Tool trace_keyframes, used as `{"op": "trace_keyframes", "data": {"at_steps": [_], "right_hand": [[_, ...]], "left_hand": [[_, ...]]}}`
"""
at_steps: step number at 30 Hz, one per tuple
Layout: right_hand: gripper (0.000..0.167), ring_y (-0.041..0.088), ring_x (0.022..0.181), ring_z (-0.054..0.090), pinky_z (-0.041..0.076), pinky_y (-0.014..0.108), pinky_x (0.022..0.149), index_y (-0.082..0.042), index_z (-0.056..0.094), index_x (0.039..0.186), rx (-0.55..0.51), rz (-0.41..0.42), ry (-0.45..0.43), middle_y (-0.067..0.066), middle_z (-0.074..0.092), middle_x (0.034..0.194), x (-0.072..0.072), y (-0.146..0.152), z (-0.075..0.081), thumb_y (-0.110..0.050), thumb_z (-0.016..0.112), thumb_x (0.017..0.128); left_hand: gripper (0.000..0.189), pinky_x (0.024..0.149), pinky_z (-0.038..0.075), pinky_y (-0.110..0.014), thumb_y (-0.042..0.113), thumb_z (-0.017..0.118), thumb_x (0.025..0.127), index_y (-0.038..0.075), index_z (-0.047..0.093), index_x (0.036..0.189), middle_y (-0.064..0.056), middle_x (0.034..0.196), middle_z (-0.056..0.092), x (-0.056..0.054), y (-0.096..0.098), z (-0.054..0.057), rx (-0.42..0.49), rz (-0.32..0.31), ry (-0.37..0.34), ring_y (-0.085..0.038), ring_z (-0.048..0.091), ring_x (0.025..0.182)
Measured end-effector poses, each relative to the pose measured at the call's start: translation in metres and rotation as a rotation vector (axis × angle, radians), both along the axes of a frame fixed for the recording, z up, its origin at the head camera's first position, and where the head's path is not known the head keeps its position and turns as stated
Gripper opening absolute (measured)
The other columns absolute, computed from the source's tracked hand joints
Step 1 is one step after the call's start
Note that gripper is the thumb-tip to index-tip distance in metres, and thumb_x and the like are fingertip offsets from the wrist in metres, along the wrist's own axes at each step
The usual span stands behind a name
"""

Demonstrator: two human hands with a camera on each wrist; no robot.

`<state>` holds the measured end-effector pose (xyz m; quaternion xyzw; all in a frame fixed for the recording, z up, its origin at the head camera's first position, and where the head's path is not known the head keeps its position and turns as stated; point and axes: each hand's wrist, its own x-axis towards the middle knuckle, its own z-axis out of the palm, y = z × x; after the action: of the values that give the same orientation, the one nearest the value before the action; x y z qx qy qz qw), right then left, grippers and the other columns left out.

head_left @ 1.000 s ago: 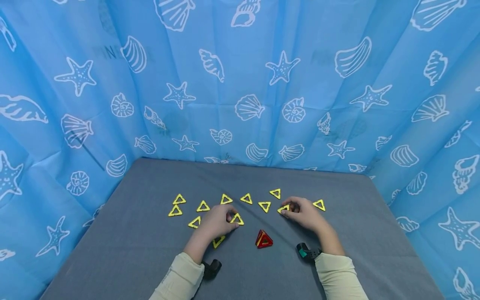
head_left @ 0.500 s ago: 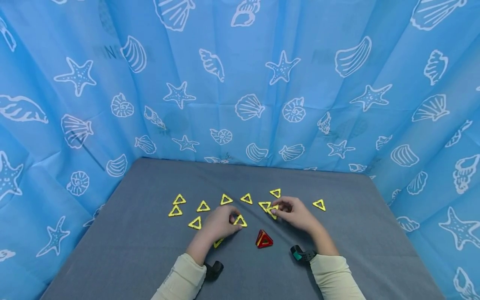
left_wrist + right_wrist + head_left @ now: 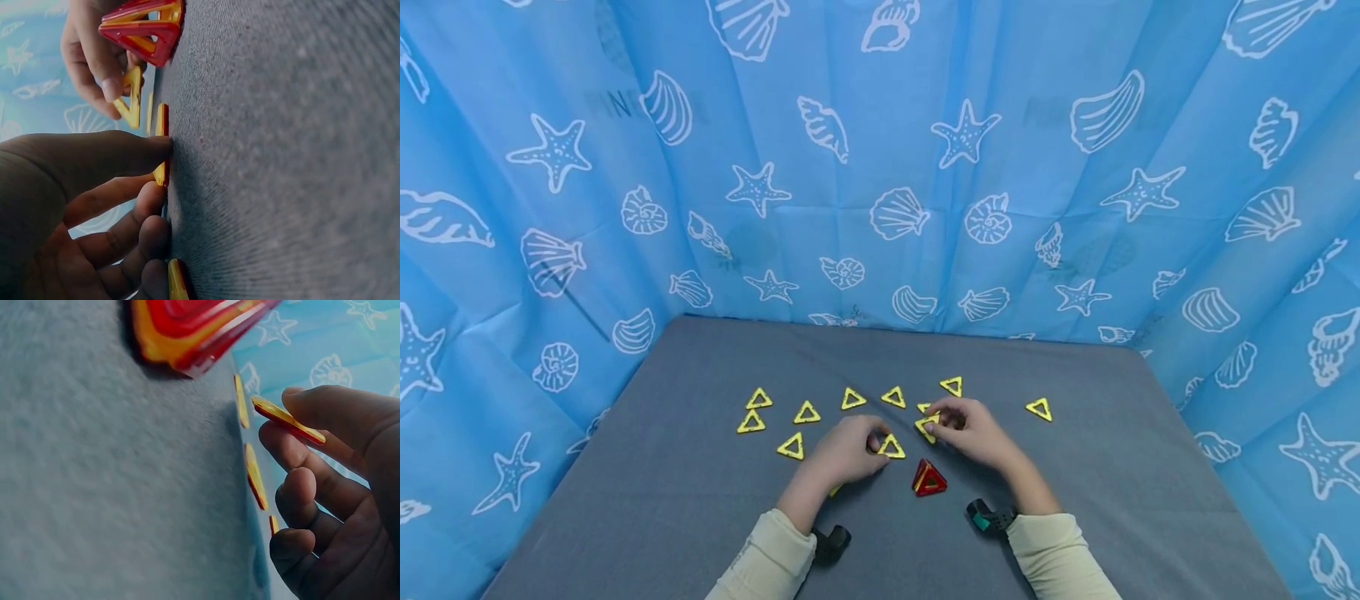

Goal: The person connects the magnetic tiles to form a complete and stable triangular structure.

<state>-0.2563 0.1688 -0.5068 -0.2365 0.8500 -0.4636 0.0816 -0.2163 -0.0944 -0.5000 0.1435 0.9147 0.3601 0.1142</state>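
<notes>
My left hand [image 3: 844, 451] pinches a triangular magnetic tile [image 3: 163, 115] between thumb and fingers, flat and low at the grey cloth. To its right, my right hand [image 3: 976, 435] holds another triangular magnetic tile [image 3: 289, 420] by thumb and forefinger, tilted and raised above the cloth. Both tiles are hollow in the middle, yellow on top with red undersides. A small red and yellow pyramid [image 3: 929, 479] of such tiles stands just in front of the hands. One more tile [image 3: 178, 281] lies under my left hand, mostly hidden in the head view.
Several yellow triangle tiles lie spread behind and left of the hands, among them a touching pair [image 3: 751, 421]. A single tile [image 3: 1039, 408] lies off to the right. A blue shell-print curtain [image 3: 880, 167] encloses the table [image 3: 715, 350] at its back and sides.
My right hand has carried its tile leftward, toward the left hand, now partly covering a lying tile. My left hand has shifted slightly right with its tile. The pyramid stays put.
</notes>
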Motion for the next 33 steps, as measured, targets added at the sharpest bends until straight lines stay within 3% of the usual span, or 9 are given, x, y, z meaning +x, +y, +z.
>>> {"op": "trace_keyframes", "data": {"at_steps": [17,25,33], "right_hand": [[0.02,0.009,0.073,0.061,0.052,0.026,0.067,-0.007,0.075,0.119,0.012,0.047,-0.028,0.001,0.069,0.091,0.006,-0.017,-0.002,-0.016,0.073,0.101],[0.022,0.01,0.075,0.061,0.052,0.025,0.068,-0.004,0.074,0.121,-0.024,0.075,-0.048,0.004,0.07,0.094,0.004,-0.015,-0.003,-0.01,0.073,0.1],[0.025,0.01,0.075,0.06,0.051,0.025,0.067,-0.003,0.073,0.121,-0.051,0.117,-0.061,0.009,0.072,0.096,0.002,-0.012,-0.007,-0.013,0.077,0.098]], "left_hand": [[0.036,0.069,0.047,-0.033,0.014,0.083,0.091,0.008,0.073,0.125,0.001,0.09,0.065,0.001,0.004,0.002,0.024,-0.032,-0.008,-0.011,0.057,0.075],[0.037,0.071,0.049,-0.034,0.015,0.082,0.092,0.008,0.073,0.127,0.002,0.09,0.065,0.0,0.004,0.002,0.029,-0.041,-0.018,-0.012,0.058,0.075],[0.035,0.069,0.046,-0.033,0.017,0.082,0.093,0.009,0.073,0.126,0.003,0.088,0.064,0.0,0.005,0.003,0.023,-0.051,-0.025,-0.012,0.057,0.073]]}}
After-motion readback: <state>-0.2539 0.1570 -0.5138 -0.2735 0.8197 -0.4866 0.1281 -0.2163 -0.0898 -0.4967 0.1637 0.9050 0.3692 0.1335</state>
